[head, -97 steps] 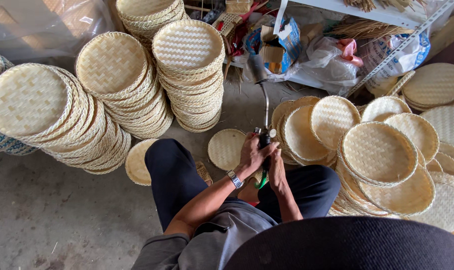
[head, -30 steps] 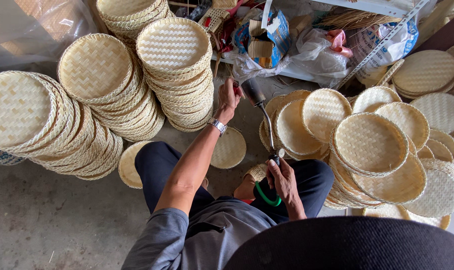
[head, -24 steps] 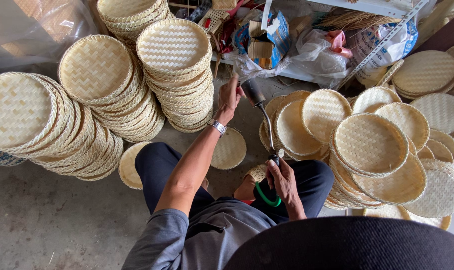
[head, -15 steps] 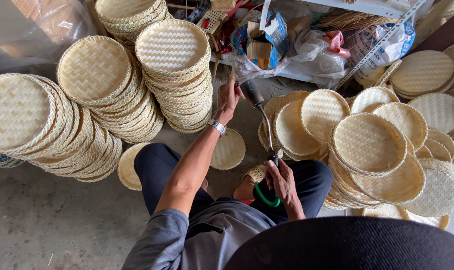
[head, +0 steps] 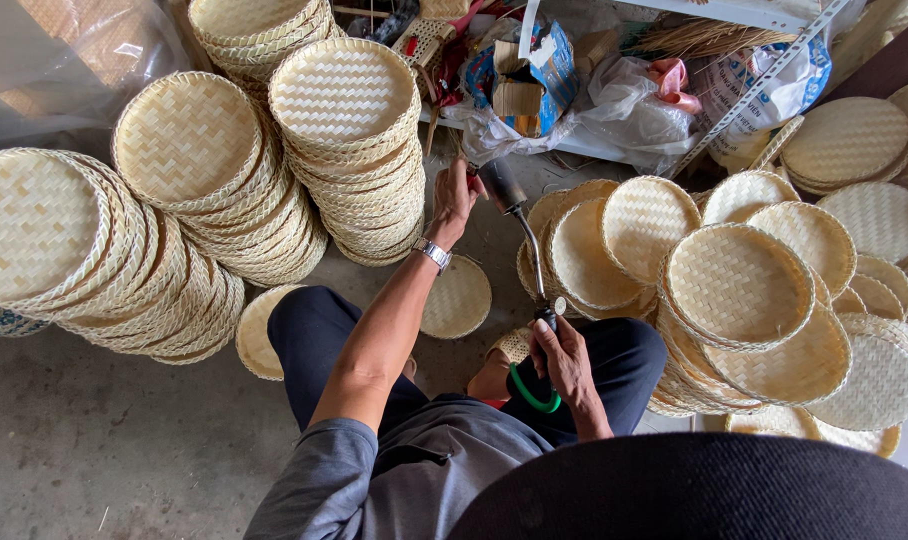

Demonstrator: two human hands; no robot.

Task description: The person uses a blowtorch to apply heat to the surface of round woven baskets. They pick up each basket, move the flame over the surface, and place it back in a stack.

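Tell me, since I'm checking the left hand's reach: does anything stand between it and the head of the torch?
Nothing visible does. The left hand is already up at the dark torch head, fingers beside it. The right hand grips the torch's lower end. The stacked woven trays stand off to the side.

Bright, even daylight, soft shadows only under the stacks [head: 214,200] left of the hands. Mild glare off plastic sheeting [head: 64,50] far left; wide-angle bending at the edges. Sharp throughout, except the dark blurred shape [head: 714,495] nearest the lens.
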